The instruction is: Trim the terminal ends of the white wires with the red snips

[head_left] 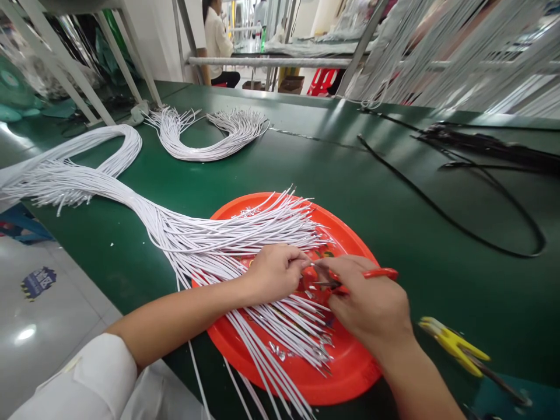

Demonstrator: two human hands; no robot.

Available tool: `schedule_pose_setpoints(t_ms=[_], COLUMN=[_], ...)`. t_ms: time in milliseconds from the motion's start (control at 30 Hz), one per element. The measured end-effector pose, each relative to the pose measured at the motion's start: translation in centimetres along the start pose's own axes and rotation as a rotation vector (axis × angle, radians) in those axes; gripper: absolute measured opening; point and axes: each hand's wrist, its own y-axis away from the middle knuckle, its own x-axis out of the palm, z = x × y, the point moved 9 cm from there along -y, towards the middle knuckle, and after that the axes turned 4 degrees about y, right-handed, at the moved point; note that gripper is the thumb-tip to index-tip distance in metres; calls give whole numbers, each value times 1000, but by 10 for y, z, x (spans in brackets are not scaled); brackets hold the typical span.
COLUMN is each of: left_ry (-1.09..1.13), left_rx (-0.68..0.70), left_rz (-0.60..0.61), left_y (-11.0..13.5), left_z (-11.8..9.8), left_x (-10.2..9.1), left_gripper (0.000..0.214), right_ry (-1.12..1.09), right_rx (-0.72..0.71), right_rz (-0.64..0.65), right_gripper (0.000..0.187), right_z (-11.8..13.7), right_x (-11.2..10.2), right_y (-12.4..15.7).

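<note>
Over a red tray (350, 379), my left hand (277, 271) pinches the tip of a white wire between thumb and fingers. My right hand (371, 303) is wrapped round red-handled scissors (385, 273), whose blades are close to that wire tip. A thick bundle of white wires (210, 233) fans across the tray on both sides of my left hand. Small clear scraps (277, 351) lie on the tray's floor. Part of the scissors is hidden by my right fingers.
Yellow-handled cutters (455, 344) lie right of the tray on the green table (306, 151). More white wire bundles (210, 153) curve at the back left. Black cables (481, 146) lie at the right. A seated person (216, 44) is beyond the metal frame (271, 60).
</note>
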Motion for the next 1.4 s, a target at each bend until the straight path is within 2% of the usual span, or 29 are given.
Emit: schedule_pose_setpoints(t_ms=[133, 233, 300, 467, 567, 667, 833, 1033, 1233, 1400], left_ry=[-134, -227, -262, -353, -367, -387, -373, -269, -132, -151], left_rx=[-22, 30, 73, 213, 304, 376, 396, 338, 272, 268], left_rz=[47, 79, 95, 147, 204, 252, 266, 256, 205, 211], left_y=[1, 2, 4, 7, 10, 13, 14, 11, 7, 6], left_z=[2, -2, -4, -9, -12, -17, -26, -28, -27, -27], left_x=[4, 6, 8, 17, 25, 29, 26, 21, 12, 11], left_gripper=[25, 24, 23, 24, 24, 24, 25, 21, 21, 22], right_ry=[195, 266, 236, -39, -278, -522, -888, -1125, -1129, -979], right_rx=[-114, -82, -18, 228, 354, 443, 600, 800, 908, 793], right_rz=[37, 88, 133, 346, 474, 520, 503, 413, 334, 324], right_gripper=[20, 19, 22, 24, 15, 2, 18, 34, 37, 29], right_z=[14, 12, 5, -22, -30, -33, -39, -48, -58, -61], right_x=[4, 13, 18, 37, 45, 49, 54, 56, 55, 48], right_y=[-1, 3, 6, 15, 20, 22, 28, 33, 37, 34])
